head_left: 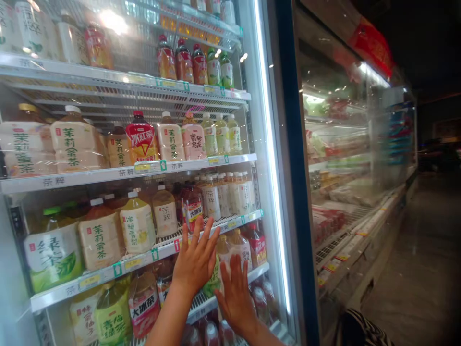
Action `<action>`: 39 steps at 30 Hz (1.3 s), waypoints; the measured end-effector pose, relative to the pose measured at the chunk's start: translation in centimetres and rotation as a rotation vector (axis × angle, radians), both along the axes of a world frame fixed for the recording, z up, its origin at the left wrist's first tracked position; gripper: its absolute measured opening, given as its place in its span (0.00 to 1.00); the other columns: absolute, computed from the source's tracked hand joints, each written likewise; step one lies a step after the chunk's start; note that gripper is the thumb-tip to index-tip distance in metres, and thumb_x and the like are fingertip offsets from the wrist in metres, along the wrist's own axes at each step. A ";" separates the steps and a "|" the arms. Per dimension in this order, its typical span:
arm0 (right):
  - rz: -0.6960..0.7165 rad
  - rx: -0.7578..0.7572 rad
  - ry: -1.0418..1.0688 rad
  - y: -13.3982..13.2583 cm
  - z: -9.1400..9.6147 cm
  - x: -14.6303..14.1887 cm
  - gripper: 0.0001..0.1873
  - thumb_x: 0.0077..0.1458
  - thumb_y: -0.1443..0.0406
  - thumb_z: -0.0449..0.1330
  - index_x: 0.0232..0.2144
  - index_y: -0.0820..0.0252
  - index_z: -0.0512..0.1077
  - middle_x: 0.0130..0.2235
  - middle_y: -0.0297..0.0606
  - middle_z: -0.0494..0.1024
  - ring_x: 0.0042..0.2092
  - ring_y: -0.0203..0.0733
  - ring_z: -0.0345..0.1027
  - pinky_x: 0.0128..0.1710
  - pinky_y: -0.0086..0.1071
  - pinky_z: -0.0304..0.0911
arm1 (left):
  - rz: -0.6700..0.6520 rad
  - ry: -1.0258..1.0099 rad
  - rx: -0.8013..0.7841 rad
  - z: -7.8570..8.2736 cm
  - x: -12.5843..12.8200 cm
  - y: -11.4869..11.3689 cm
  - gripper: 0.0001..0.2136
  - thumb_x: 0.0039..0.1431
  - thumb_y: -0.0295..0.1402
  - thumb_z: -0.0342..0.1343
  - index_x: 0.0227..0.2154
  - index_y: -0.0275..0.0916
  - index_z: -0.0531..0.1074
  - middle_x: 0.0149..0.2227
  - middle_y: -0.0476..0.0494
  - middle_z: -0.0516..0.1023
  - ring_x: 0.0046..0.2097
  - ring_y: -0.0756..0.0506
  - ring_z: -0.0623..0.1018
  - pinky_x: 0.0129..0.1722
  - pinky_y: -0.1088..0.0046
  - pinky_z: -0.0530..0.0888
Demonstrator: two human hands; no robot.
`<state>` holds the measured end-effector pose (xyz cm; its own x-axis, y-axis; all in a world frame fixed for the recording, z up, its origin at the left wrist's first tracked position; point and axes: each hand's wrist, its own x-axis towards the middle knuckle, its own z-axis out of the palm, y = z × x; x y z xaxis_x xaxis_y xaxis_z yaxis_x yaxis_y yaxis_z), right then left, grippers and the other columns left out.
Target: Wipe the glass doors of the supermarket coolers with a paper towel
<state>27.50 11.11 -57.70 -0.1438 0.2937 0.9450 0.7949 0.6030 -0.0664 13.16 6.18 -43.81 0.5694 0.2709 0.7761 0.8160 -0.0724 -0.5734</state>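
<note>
Left hand (193, 263) and right hand (237, 297), spread and empty, are raised before bottles (165, 213); reaching is suggested, finger-closing required for any grip.

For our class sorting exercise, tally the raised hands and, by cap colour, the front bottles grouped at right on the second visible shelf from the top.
Red-capped drink bottles: 3
Green-capped drink bottles: 2
Left hand and right hand: 2
Total: 7

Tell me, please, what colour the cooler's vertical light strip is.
The light strip is white, shown in the head view.
</note>
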 end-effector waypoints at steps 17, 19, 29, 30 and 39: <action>0.044 0.132 -0.023 -2.0 15.3 -6.6 0.39 0.72 0.62 0.45 0.74 0.51 0.26 0.76 0.39 0.26 0.76 0.52 0.19 0.73 0.62 0.32 | 0.094 -0.019 -0.065 2.5 -7.9 -6.5 0.32 0.67 0.44 0.50 0.71 0.42 0.53 0.74 0.48 0.50 0.76 0.41 0.39 0.75 0.52 0.32; 0.049 0.137 -0.001 -1.6 19.6 -8.6 0.38 0.73 0.61 0.44 0.74 0.52 0.26 0.76 0.40 0.27 0.76 0.53 0.18 0.73 0.64 0.31 | 0.133 -0.083 -0.028 4.4 -9.3 -7.1 0.33 0.68 0.43 0.48 0.72 0.39 0.50 0.75 0.44 0.48 0.76 0.38 0.37 0.74 0.46 0.31; 0.208 0.289 -0.315 -4.9 15.8 -11.3 0.43 0.70 0.56 0.51 0.75 0.52 0.29 0.76 0.38 0.33 0.77 0.50 0.23 0.74 0.58 0.37 | 0.156 -0.115 0.006 5.8 -16.4 -10.6 0.32 0.68 0.42 0.50 0.72 0.44 0.50 0.74 0.45 0.49 0.76 0.38 0.39 0.74 0.46 0.33; 0.195 0.277 -0.297 -4.5 17.8 -12.0 0.42 0.71 0.56 0.50 0.75 0.54 0.30 0.76 0.40 0.31 0.76 0.52 0.21 0.74 0.60 0.35 | 0.146 -0.109 0.006 5.5 -16.8 -10.6 0.32 0.68 0.42 0.50 0.72 0.44 0.50 0.74 0.45 0.50 0.76 0.39 0.39 0.74 0.47 0.34; 0.242 0.375 -0.482 -5.1 14.3 -12.0 0.40 0.71 0.57 0.49 0.75 0.56 0.34 0.76 0.40 0.32 0.76 0.51 0.23 0.74 0.56 0.38 | 0.080 -0.102 0.030 4.7 -17.7 -10.0 0.32 0.67 0.36 0.51 0.72 0.43 0.52 0.74 0.45 0.52 0.76 0.39 0.42 0.75 0.48 0.40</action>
<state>15.53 6.03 -43.37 -0.5975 -0.1374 0.7900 0.5216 0.6817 0.5130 -4.53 -3.86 -39.10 0.4646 0.2880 0.8374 0.8728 0.0108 -0.4880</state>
